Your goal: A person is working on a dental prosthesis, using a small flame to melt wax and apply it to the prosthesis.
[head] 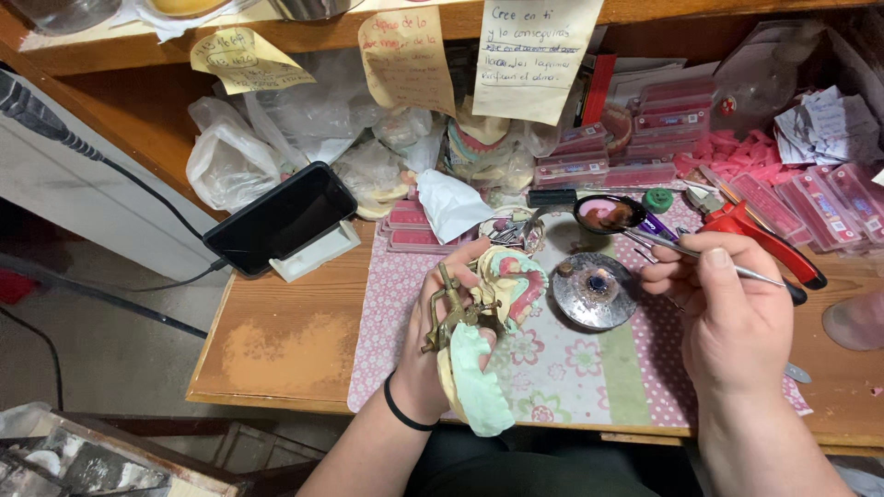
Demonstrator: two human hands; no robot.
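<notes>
Two hands are working apart: the left hand (440, 345) is gripping a brass articulator (453, 308), the right hand (727, 313) pinching a thin metal tool (686, 248).

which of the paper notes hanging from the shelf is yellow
The small note farthest left, above the phone. The middle note is tan, and the large right one is pale cream.

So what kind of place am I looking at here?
Most likely a dental lab workbench. The left hand holds a denture model on a brass hinged frame, the right hand holds a thin metal tool, and pink wax sheets and flat boxes crowd the wooden table.
</notes>
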